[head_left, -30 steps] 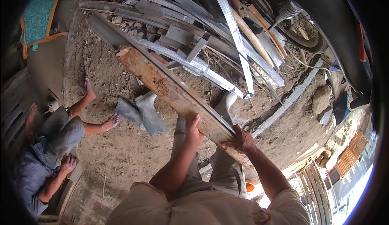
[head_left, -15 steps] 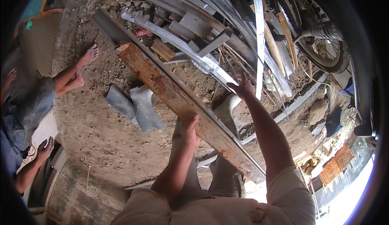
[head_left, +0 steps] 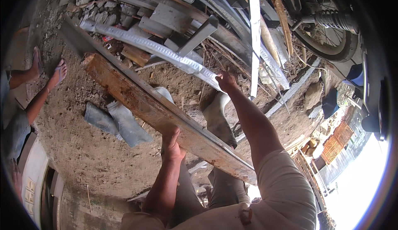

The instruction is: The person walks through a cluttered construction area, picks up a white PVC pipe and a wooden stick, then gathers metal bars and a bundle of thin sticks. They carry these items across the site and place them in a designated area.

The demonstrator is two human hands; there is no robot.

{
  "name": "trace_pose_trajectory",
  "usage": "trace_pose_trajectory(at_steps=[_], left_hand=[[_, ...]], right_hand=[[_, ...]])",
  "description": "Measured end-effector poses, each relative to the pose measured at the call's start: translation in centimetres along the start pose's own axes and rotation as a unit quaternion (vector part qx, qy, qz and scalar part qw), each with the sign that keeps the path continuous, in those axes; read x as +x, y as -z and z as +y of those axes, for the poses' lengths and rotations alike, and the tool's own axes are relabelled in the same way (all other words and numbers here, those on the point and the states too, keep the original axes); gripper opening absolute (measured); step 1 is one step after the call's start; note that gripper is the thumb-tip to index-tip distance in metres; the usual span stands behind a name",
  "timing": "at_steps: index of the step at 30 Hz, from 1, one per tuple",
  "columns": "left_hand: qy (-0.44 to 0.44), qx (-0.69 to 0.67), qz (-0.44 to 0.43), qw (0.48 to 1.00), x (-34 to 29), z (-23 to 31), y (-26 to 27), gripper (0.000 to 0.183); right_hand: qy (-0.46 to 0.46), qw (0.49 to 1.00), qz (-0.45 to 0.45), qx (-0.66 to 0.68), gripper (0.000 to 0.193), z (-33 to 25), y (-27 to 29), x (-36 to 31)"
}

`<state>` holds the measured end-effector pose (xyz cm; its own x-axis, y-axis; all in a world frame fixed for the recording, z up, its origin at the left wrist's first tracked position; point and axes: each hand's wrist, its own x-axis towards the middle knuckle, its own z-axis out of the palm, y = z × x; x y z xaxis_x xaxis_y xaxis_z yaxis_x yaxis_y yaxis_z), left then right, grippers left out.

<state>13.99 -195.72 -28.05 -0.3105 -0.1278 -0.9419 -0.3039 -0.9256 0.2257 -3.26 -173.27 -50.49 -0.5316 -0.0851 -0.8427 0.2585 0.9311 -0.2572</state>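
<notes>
My left hand [head_left: 172, 145] is closed around the lower edge of a long rusty steel channel [head_left: 137, 105], its thumb against the brown face. The channel slants from the upper left down toward my right side. Along its far side runs a grey metal length [head_left: 124, 70], touching or nearly so. Beyond it, my right hand [head_left: 227, 82] is closed at the near end of a shiny ribbed metal strip [head_left: 153, 47]. That strip stretches away to the upper left over the scrap. My boot [head_left: 217, 114] stands on the dirt below my right hand.
A pile of metal profiles and wood [head_left: 174, 18] fills the far side. At the right is a motorcycle wheel [head_left: 327, 43]. A pair of grey rubber boots [head_left: 124, 122] lies on the dirt. Another person's sandalled foot [head_left: 60, 72] is at the left.
My right hand has gone from spread fingers near the ribbed strip's end to closed on it. My left hand keeps hold of the rusty channel. The view has shifted, and the other person's feet have moved.
</notes>
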Motion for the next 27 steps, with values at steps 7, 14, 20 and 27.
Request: trace_pose_trajectory(at_steps=[7, 14, 20, 27], left_hand=[[-0.028, 0.008, 0.024, 0.999, -0.6, -0.7, 0.1, 0.071], [-0.051, 0.031, 0.005, 0.998, -0.9, -1.2, -1.1, 0.069], [-0.06, 0.034, 0.009, 0.998, -1.8, -1.8, -2.1, 0.065], [-0.091, 0.033, -0.028, 0.995, -3.1, -2.1, -3.1, 0.067]], right_hand=[[0.072, 0.94, 0.327, -0.069, 0.052, -3.9, 12.0, -6.2], [0.033, 0.984, 0.174, -0.033, 0.082, -3.7, 21.4, 1.3], [0.025, 0.983, 0.179, -0.037, 0.084, -3.4, 22.2, 1.1], [-0.001, 0.968, 0.249, -0.017, 0.076, 2.5, 25.8, -8.0]])
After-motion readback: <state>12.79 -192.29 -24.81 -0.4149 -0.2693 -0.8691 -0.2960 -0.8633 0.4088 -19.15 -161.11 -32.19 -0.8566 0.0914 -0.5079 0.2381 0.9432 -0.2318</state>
